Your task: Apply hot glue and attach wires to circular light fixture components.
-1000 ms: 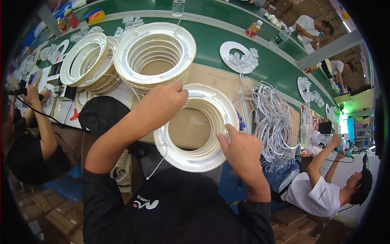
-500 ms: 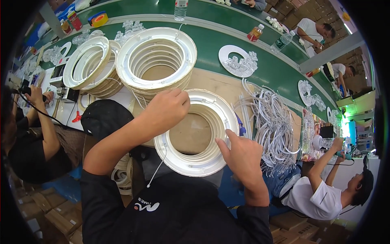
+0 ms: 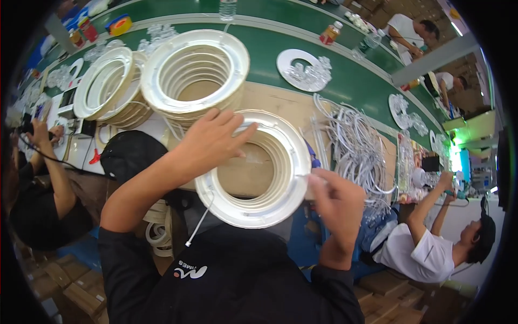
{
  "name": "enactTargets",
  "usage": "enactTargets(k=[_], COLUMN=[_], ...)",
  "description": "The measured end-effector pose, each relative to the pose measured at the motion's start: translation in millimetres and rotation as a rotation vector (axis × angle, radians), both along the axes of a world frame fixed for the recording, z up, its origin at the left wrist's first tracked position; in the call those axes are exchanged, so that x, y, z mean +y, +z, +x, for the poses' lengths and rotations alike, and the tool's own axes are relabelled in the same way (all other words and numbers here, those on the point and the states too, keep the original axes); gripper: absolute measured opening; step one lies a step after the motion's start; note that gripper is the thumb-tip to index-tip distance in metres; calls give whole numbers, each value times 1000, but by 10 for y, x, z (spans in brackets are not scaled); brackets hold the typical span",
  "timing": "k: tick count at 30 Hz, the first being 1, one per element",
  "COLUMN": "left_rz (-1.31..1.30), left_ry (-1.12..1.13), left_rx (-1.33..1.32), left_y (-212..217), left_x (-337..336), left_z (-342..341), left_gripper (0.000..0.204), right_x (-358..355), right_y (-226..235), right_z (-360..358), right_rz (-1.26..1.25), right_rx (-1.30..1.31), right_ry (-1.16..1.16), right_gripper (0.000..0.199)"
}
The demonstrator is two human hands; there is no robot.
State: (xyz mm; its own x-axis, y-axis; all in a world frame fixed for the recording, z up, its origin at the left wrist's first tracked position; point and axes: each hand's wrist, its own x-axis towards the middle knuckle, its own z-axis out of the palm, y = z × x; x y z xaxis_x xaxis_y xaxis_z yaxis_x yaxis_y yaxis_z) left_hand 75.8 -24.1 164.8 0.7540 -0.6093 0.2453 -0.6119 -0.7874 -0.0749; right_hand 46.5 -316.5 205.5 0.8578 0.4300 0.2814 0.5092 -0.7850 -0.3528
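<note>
A white ring-shaped lamp frame (image 3: 270, 208) stands before me over the wooden bench. My left hand (image 3: 213, 141) lies over its upper left rim and grips it. My right hand (image 3: 337, 200) pinches the ring's right edge. A thin white wire (image 3: 198, 227) with a small plug hangs from the ring's lower left. Behind the ring stands a tall stack of the same white rings (image 3: 194, 75).
A second ring stack (image 3: 108, 89) stands at the left. A bundle of white cables (image 3: 359, 151) lies right of the ring. A green conveyor table (image 3: 350, 81) carries flat white discs and bottles. Other people sit at my left and right.
My right hand has moved up from the ring's lower right rim to its right edge. The left hand has kept its grip on the upper left rim.
</note>
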Motion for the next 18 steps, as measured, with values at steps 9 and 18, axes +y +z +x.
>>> enactTargets(k=[9,18], left_rz=[-936,-1474], left_ry=[53,784], left_rx=[-53,20], left_y=[164,-1176], left_x=[336,406], left_z=[-430,-827], left_gripper=[28,18], right_x=[-1136,-307], right_y=[-976,-1663], right_z=[-160,304], right_rz=[569,348], right_rx=[438,182], right_ry=[-480,-424], right_gripper=[25,41])
